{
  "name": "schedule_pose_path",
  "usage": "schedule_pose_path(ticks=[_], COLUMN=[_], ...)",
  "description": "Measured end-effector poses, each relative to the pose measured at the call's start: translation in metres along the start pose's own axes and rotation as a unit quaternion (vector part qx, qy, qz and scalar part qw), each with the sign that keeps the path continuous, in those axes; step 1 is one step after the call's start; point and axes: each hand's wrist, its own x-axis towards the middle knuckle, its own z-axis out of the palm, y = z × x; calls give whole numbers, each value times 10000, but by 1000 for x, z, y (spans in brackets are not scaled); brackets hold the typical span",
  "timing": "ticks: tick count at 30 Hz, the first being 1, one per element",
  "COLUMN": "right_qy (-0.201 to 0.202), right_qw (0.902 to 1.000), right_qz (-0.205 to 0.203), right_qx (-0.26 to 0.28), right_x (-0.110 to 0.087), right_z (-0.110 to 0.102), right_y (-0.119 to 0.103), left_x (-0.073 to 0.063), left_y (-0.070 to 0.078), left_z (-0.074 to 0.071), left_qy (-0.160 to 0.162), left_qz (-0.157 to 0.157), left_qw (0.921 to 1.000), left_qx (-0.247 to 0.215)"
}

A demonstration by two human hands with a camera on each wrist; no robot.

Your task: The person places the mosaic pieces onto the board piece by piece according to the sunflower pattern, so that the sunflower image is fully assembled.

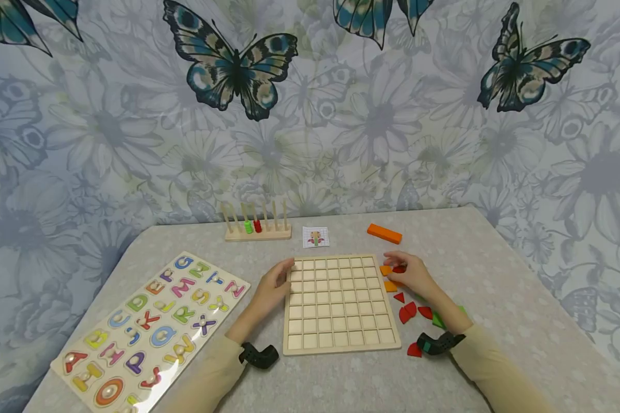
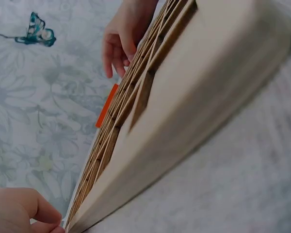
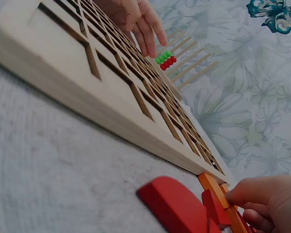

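A square wooden grid board [image 1: 342, 351] lies on the table between both hands. Its light compartments hold no pieces. At the board's upper left edge rests my left hand [image 1: 272, 285], fingers loosely bent, with nothing seen in its grasp. My right hand [image 1: 412, 276] is beyond the right edge, its thumb and fingers spread around small orange pieces [image 1: 390, 286] and a red piece [image 1: 399, 269]. In the right wrist view, a fingertip touches an orange piece [image 3: 211, 185] beside the board, and a rounded red piece [image 3: 172, 204] lies nearer the camera.
Several red pieces [image 1: 407, 312] and green ones [image 1: 438, 320] lie under and near the right forearm. A letter puzzle board [image 1: 173, 350] fills the left side. Behind the grid stand a peg rack [image 1: 276, 236] with green and red beads, a small picture card [image 1: 316, 237] and an orange bar [image 1: 384, 233].
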Motion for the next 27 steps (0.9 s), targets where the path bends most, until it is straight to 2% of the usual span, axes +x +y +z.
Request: schedule_pose_path(ticks=[14,19,22,27], right_qy=[347,354,247,190], right_qw=[9994,9991,9978,9975], right_qz=[41,36,261,294], right_qx=[-8,245,552,606], right_x=[-1,-1,-2,4], right_z=[1,0,4,22], right_y=[0,-12,-22,-34], left_x=[2,1,1,1], left_y=[-5,-3,-4,-5], left_z=[-2,-3,-3,-3], left_qy=[377,401,410,451], left_qz=[-21,-39,18,-28], left_qw=[9966,9973,9978,9978], left_qx=[733,614,515,477])
